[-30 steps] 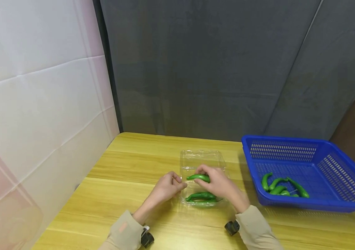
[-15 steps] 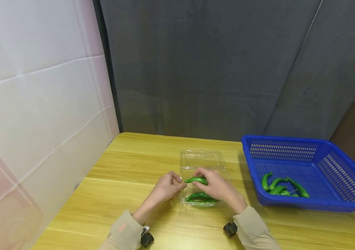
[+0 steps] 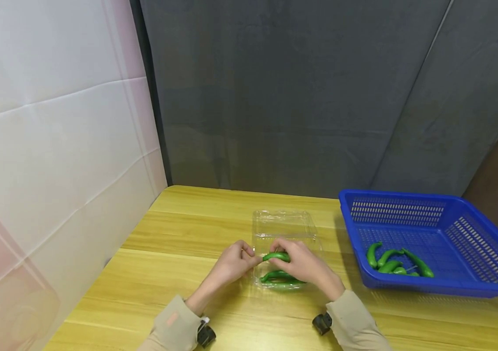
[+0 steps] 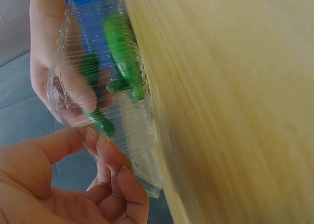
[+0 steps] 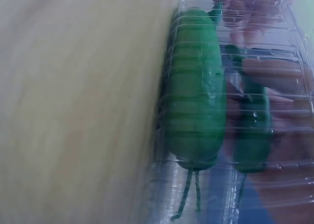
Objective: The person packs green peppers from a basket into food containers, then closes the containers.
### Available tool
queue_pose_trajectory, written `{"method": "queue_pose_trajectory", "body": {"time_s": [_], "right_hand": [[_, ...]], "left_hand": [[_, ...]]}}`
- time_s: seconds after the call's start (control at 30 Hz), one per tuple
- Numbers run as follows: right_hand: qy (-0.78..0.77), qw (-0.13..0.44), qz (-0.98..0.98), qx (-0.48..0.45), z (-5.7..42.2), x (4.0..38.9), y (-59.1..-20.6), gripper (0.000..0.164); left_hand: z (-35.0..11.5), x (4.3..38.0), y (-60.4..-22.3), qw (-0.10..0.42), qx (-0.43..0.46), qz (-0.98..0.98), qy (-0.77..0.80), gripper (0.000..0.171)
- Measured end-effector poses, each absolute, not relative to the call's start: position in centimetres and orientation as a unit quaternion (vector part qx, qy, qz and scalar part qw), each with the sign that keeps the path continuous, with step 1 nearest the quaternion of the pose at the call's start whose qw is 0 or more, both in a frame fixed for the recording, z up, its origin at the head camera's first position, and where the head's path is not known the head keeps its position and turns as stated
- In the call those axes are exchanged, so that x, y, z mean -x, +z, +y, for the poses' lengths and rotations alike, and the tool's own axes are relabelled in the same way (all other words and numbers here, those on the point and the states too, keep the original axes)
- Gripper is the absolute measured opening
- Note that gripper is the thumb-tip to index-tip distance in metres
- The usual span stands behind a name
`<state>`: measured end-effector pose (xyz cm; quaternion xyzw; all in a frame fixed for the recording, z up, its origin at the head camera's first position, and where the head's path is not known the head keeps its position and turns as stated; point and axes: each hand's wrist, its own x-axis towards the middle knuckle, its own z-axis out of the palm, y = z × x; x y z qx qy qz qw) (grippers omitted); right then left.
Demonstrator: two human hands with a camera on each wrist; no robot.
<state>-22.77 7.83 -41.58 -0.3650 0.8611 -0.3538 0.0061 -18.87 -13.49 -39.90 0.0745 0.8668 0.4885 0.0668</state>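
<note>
While left hand (image 3: pixel 234 263) pinches box (image 3: pixel 285 225) by edge, apparently bracing it, right hand (image 3: pixel 299 262) grips pepper (image 3: pixel 278 256) within box, roughly parallel to boxed peppers (image 3: pixel 277 275), likely for snug fit; basket (image 3: pixel 450 282) puts loose peppers (image 3: pixel 420 263) within reach.

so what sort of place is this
Probably a makeshift packing or filming station, not a working kitchen: a plain grey backdrop and a pale sheet border a wood-look table, on which green peppers lie in a blue basket and a clear plastic box.
</note>
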Motion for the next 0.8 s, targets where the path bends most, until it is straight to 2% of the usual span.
{"method": "queue_pose_trajectory", "body": {"time_s": [0.37,0.8], "right_hand": [[-0.335,0.075,0.867,0.360,7.92,22.74,-41.59,0.010],[-0.322,0.084,0.863,0.382,7.90,22.69,-41.52,0.010]], "left_hand": [[-13.43,18.83,-39.80,0.065,-0.070,0.870,0.484,0.025],[-13.46,18.90,-39.83,0.064,-0.070,0.869,0.486,0.025]]}}
